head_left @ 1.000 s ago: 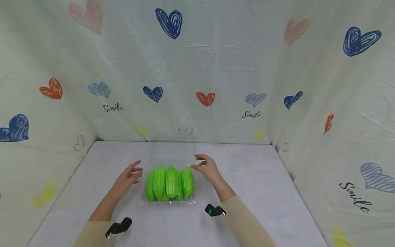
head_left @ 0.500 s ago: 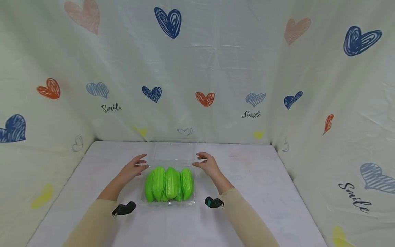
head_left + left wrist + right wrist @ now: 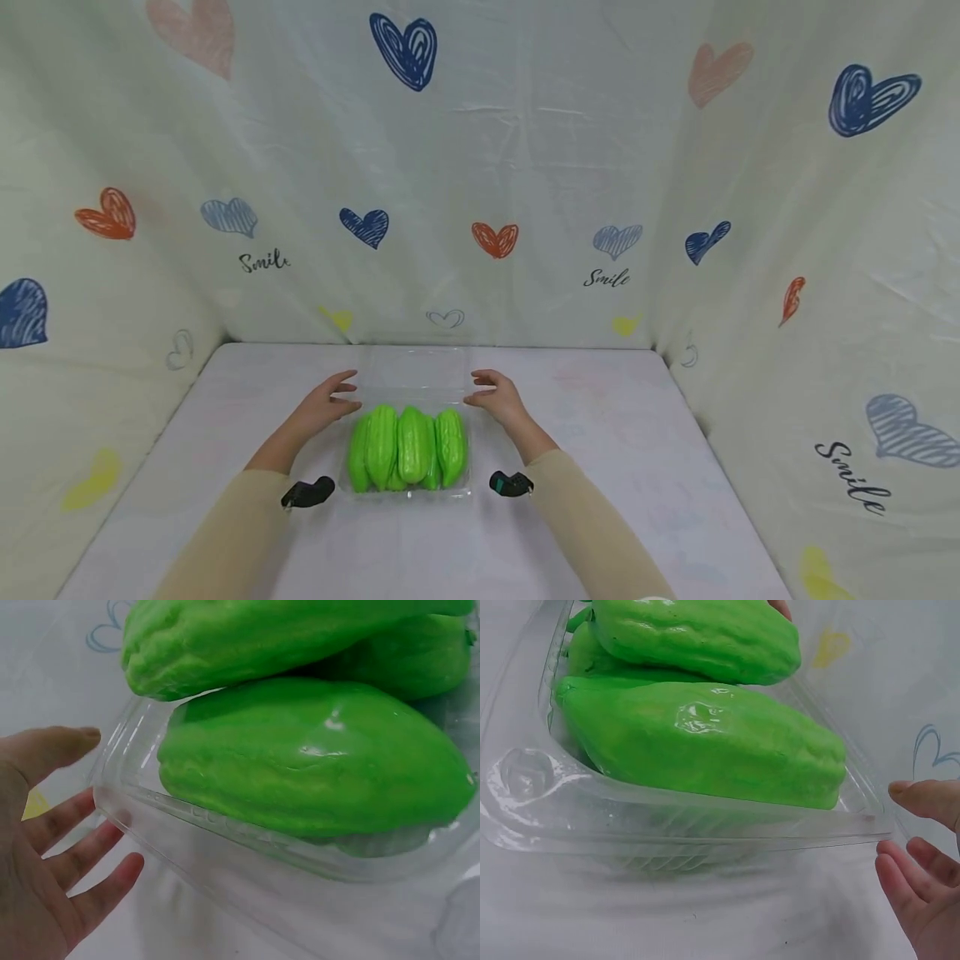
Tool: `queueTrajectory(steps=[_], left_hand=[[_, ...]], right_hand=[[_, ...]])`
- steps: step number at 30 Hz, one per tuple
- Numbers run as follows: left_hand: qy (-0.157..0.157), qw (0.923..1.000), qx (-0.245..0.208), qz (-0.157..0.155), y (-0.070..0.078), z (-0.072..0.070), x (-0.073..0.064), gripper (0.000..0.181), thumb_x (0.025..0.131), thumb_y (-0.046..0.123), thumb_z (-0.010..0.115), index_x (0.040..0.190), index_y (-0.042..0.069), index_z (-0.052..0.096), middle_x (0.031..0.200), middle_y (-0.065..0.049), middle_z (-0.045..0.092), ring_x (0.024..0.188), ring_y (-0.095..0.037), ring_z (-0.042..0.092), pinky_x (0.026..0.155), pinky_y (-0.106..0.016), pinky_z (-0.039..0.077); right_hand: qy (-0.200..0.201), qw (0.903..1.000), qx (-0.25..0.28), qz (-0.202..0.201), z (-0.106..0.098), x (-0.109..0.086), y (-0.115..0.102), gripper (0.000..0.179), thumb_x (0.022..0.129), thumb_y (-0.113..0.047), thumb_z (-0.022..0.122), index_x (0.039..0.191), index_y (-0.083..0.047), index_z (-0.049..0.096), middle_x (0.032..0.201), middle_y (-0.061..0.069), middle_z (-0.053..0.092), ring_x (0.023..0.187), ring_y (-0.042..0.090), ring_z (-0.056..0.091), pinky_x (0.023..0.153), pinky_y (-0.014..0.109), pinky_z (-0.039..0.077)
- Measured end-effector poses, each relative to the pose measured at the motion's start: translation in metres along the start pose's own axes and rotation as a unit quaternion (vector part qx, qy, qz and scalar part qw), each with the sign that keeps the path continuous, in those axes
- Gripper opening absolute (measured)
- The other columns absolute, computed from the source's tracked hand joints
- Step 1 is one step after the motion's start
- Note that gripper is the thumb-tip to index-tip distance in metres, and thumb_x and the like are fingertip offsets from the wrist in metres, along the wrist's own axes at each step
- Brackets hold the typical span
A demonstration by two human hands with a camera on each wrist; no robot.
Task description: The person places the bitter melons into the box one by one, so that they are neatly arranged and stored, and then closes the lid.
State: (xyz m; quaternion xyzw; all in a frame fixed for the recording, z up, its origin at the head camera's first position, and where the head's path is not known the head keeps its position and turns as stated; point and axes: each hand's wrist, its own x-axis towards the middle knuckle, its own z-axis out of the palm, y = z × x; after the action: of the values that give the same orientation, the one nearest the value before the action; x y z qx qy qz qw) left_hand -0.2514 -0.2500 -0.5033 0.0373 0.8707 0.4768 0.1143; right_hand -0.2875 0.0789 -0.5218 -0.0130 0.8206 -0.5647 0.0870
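Note:
Several green ridged gourds point(image 3: 414, 446), like bitter melons, lie side by side in a clear plastic clamshell box point(image 3: 408, 495). Its transparent lid point(image 3: 415, 367) is folded back, away from the person. My left hand point(image 3: 322, 407) is at the far left corner, fingers spread; in the left wrist view its fingertips point(image 3: 129, 862) are at the box's rim, thumb apart from it. Opposite, my right hand point(image 3: 501, 402) stands at the far right corner with thumb and fingers apart. In the right wrist view its fingertips point(image 3: 885, 851) are close to the rim; contact is unclear.
A white table point(image 3: 600, 500) bears the box near its middle. Behind and at both sides hangs a pale curtain point(image 3: 525, 167) printed with hearts and "Smile". Each wrist wears a small black camera point(image 3: 307, 492).
My left hand has moved forward and right, up to the box's far left corner. My right hand has barely shifted. Box and gourds stay in place; the head view has turned slightly.

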Motion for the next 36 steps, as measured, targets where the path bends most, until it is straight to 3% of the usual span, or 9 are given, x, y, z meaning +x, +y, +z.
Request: queueTrajectory(steps=[6,14,26,36], left_hand=[[0.004,1.0000,-0.003,0.007,-0.0004,-0.0017,0.0052,0.065,0.094,0.002,0.060,0.149,-0.006,0.026,0.134,-0.034,0.046,0.115,-0.047,0.054,0.086,-0.050,0.049],[0.012,0.9998,0.009,0.015,-0.0007,-0.0021,0.0082,0.061,0.093,-0.001,0.058,0.146,-0.010,0.029,0.130,-0.034,0.050,0.112,-0.047,0.056,0.086,-0.048,0.051],[0.038,0.9983,0.043,0.004,0.0057,-0.0011,0.0063,0.065,0.090,-0.003,0.064,0.146,-0.008,0.032,0.127,-0.030,0.053,0.102,-0.039,0.058,0.078,-0.043,0.051],[0.054,0.9974,0.048,-0.006,0.0081,0.0008,0.0058,0.068,0.088,-0.006,0.065,0.146,-0.008,0.030,0.126,-0.029,0.053,0.095,-0.033,0.059,0.075,-0.039,0.050]], right_hand=[[-0.001,1.0000,-0.008,0.002,-0.0005,0.0007,0.0005,0.052,0.080,-0.001,0.076,0.129,-0.005,0.059,0.126,0.017,0.058,0.113,0.036,0.056,0.089,0.044,0.050],[-0.003,0.9999,-0.006,0.015,-0.0010,0.0026,0.0004,0.056,0.078,0.001,0.078,0.130,-0.007,0.059,0.125,0.015,0.058,0.105,0.031,0.059,0.083,0.038,0.053],[0.001,0.9998,-0.004,0.022,0.0015,0.0063,-0.0016,0.066,0.075,0.005,0.079,0.135,-0.008,0.055,0.121,0.016,0.059,0.102,0.030,0.059,0.078,0.036,0.053],[0.001,0.9998,0.004,0.020,0.0034,0.0077,-0.0019,0.070,0.074,0.008,0.079,0.137,-0.008,0.054,0.117,0.016,0.058,0.089,0.024,0.059,0.073,0.033,0.053]])
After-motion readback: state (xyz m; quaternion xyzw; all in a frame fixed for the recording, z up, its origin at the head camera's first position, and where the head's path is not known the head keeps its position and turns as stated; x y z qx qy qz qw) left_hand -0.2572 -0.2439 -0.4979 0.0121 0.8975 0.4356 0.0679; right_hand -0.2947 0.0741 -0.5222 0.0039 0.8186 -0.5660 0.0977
